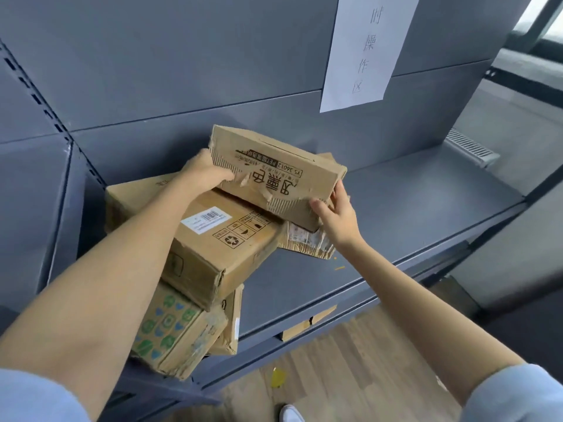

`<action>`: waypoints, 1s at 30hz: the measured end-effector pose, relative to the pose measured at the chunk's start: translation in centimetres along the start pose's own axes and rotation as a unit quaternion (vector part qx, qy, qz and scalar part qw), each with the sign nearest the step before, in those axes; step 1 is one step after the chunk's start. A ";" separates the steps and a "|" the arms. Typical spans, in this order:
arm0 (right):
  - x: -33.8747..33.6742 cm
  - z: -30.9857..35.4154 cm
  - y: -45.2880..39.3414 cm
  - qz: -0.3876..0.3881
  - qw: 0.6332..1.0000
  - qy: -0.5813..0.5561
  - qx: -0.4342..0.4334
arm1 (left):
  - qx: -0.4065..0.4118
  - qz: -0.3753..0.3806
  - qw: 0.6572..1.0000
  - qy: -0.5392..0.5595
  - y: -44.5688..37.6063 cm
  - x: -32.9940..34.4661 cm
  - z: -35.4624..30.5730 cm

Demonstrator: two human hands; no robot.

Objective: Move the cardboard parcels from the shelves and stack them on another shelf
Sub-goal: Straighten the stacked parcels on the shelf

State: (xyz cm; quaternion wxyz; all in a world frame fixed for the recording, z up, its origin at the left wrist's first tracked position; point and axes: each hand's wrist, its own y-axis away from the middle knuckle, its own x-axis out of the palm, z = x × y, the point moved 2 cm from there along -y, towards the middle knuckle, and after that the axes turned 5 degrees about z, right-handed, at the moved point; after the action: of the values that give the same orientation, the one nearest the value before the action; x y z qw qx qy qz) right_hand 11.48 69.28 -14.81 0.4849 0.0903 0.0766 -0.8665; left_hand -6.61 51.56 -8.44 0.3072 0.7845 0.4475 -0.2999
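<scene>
While both hands clasp its ends, torn parcel (275,175) atop stacked boxes (213,239) (grey shelf (411,208))

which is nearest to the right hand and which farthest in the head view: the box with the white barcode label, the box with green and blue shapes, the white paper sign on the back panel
From the right hand:
1. Box with the white barcode label, just to its left in the stack.
2. White paper sign, up on the back panel.
3. Box with green and blue shapes, low left at the shelf's front edge.
</scene>
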 end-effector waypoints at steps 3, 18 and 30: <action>-2.3 2.3 -1.1 -0.062 0.991 -0.110 -0.043 | 0.062 -0.028 0.996 0.055 1.0 -0.7 -2.2; -9.7 9.2 6.1 -0.214 0.971 -0.025 -0.106 | 0.237 0.017 0.923 0.304 10.4 -2.6 -7.1; -6.5 9.1 20.2 -0.195 0.970 -0.139 -0.046 | 0.234 0.098 0.904 0.344 18.2 -0.2 -2.4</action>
State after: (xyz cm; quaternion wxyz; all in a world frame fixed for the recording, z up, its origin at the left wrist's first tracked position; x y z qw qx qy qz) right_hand 31.34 62.19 -5.40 0.3158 -0.0704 0.0641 -0.9440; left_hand 9.94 45.78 -2.83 -0.0299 0.9281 0.3632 -0.0761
